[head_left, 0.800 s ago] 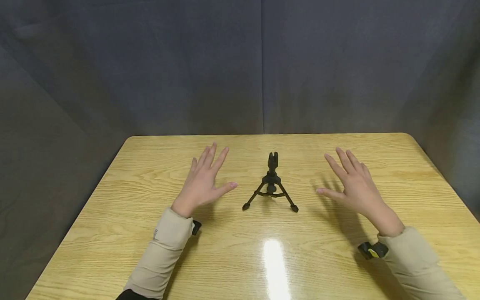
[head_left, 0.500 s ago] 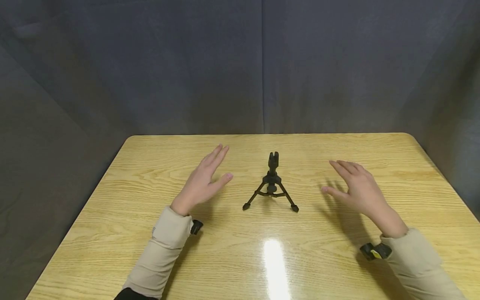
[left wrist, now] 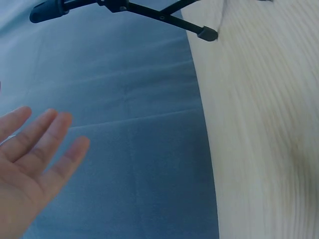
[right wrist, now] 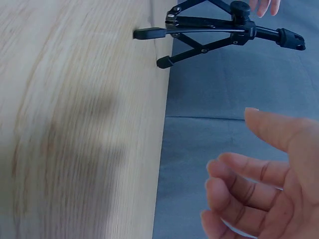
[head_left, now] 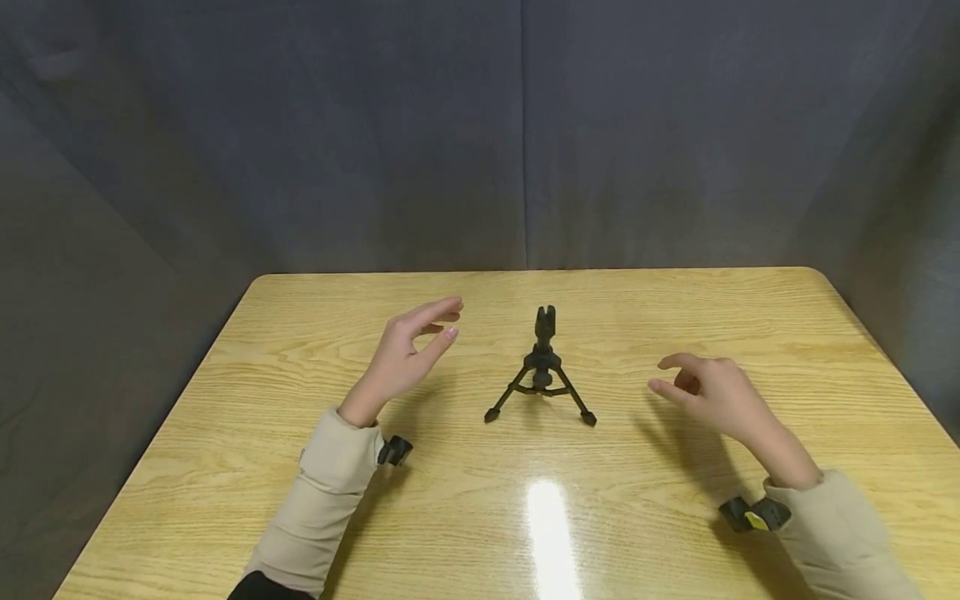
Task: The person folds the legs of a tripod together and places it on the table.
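A small black mini tripod (head_left: 542, 360) stands upright on the wooden table, legs spread, with a notched clamp-like top. To its left my left hand (head_left: 401, 354) hovers over the table, fingers gently bent and thumb apart from them, holding nothing. On the other side my right hand (head_left: 720, 400) hangs above the tabletop, its fingers loosely curled with a gap to the thumb. The right wrist view shows that hand's palm (right wrist: 294, 199) with nothing in it, and the tripod (right wrist: 241, 31) beyond. In the left wrist view, part of the tripod (left wrist: 117, 5) is cut off by the top edge.
The light wood table (head_left: 225, 467) has rounded far corners. A dark grey-blue curtain (head_left: 375, 167) hangs behind it and along its sides. Small black wrist cameras, one on the left wrist (head_left: 395, 451) and one on the right (head_left: 753, 514), stick out from beige sleeves.
Both hands have gone from spread, straight fingers to loosely bent ones. The right fingertips have drawn back toward the palm. The tripod has stayed in place.
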`<move>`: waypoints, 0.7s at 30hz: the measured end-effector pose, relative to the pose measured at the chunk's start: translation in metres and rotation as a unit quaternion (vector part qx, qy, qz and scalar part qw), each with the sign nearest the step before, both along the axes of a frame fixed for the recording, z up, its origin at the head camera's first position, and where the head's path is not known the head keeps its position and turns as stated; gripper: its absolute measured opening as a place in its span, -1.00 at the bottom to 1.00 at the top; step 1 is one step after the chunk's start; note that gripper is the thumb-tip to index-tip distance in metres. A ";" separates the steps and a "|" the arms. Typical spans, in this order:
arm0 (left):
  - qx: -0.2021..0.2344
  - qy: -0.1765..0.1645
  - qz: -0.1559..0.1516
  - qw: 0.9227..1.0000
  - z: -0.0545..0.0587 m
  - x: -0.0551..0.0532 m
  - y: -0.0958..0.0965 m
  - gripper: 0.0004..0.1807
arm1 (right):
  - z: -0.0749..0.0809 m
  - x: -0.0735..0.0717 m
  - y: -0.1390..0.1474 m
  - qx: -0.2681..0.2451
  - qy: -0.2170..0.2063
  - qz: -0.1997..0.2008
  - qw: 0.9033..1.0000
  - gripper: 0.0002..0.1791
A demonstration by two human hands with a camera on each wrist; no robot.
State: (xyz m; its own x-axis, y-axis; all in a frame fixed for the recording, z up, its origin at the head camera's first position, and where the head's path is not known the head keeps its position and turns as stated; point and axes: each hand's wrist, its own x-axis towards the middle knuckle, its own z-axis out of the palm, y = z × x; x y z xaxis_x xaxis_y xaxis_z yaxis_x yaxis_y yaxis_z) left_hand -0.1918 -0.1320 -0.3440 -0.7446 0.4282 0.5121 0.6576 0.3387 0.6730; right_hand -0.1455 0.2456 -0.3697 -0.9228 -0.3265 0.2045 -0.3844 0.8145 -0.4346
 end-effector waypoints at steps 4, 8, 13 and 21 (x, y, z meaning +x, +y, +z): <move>0.028 0.002 -0.007 1.000 0.003 0.000 0.003 -0.64 | -0.001 0.002 -0.002 -0.031 -0.016 0.010 0.999 -0.71; 0.042 0.002 -0.007 0.999 0.005 0.000 0.005 -0.70 | -0.002 0.003 -0.004 -0.060 -0.041 0.013 0.997 -0.73; 0.045 0.006 -0.010 0.999 0.008 -0.001 0.009 -0.73 | -0.005 0.004 -0.007 -0.075 -0.066 0.018 0.995 -0.73; 0.045 0.024 -0.020 0.998 0.017 -0.004 0.016 -0.72 | -0.014 0.001 -0.011 -0.090 -0.081 0.035 0.992 -0.69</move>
